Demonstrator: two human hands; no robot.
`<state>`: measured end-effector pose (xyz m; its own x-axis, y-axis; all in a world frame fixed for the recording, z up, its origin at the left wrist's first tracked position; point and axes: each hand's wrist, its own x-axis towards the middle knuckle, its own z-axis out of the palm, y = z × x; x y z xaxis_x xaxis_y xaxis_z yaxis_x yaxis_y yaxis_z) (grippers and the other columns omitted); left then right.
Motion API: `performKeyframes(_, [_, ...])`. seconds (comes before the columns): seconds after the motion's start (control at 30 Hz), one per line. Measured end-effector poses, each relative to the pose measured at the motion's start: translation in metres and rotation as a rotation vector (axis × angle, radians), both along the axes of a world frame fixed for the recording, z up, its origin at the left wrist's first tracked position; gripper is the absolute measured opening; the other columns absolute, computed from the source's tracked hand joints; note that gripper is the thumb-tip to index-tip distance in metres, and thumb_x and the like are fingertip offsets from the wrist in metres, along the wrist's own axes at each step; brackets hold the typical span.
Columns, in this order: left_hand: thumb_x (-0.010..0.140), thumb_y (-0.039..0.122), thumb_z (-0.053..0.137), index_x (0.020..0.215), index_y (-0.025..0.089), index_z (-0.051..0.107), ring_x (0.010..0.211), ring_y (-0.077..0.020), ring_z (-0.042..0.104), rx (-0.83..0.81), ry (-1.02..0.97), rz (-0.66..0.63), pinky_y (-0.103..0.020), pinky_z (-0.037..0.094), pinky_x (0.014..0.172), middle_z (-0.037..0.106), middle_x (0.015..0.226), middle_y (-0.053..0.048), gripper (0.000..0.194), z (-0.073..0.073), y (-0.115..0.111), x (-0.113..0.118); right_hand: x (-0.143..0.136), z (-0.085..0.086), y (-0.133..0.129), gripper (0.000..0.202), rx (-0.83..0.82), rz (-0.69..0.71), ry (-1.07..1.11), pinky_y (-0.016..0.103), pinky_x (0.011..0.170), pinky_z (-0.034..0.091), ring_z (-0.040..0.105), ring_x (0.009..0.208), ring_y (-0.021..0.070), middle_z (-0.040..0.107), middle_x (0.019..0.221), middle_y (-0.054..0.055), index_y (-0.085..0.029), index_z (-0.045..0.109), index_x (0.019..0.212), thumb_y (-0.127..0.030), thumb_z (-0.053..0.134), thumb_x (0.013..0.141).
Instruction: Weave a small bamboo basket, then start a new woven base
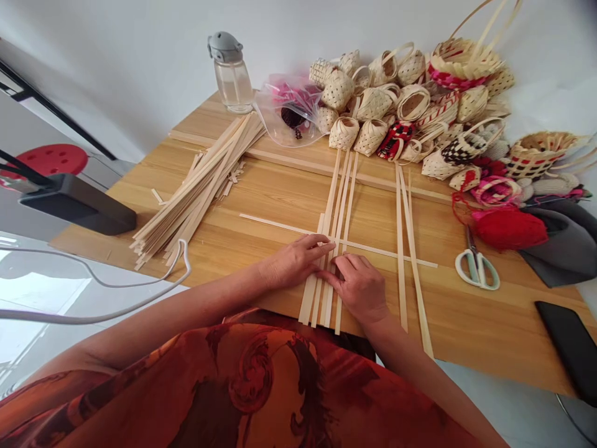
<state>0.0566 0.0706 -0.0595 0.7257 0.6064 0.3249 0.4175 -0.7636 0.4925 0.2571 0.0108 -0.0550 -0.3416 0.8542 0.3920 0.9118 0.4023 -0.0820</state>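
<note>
Several long, pale wood strips lie side by side on the table, running away from my body. One thin strip crosses them from left to right. My left hand is at the crossing, its fingers closed on the upright strips from the left. From the right, my right hand pinches the strips just below the crossing, thumb toward the left hand. The fingertips partly hide how the strips pass over or under each other. Right of my hands, a few separate strips meet the cross strip's right part.
A thick bundle of strips lies left. Behind are a bottle, a plastic bag and many small woven baskets. Scissors, red yarn and a phone lie right. A dark box and white cable are left.
</note>
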Motion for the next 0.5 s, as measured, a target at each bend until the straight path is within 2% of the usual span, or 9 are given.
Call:
performKeyframes(0.2, [0.092, 0.02, 0.057, 0.128, 0.014, 0.059, 0.114, -0.0235, 0.054, 0.014, 0.0, -0.02, -0.04, 0.047, 0.104, 0.063, 0.122, -0.012, 0.037, 0.0, 0.0, -0.006, 0.001, -0.001, 0.0, 0.03, -0.027, -0.003, 0.013, 0.032, 0.075, 0.038, 0.057, 0.083, 0.0204, 0.065, 0.083, 0.004, -0.02, 0.063, 0.087, -0.05, 0.061, 0.091])
performKeyframes(0.5, [0.098, 0.022, 0.046, 0.116, 0.013, 0.064, 0.111, -0.0225, 0.053, 0.104, 0.171, -0.052, -0.036, 0.047, 0.101, 0.062, 0.115, -0.012, 0.026, 0.014, -0.003, -0.003, 0.001, 0.0, -0.001, 0.029, -0.018, 0.007, 0.013, 0.032, 0.075, 0.037, 0.057, 0.084, 0.0201, 0.065, 0.086, 0.005, -0.021, 0.064, 0.087, -0.049, 0.061, 0.092])
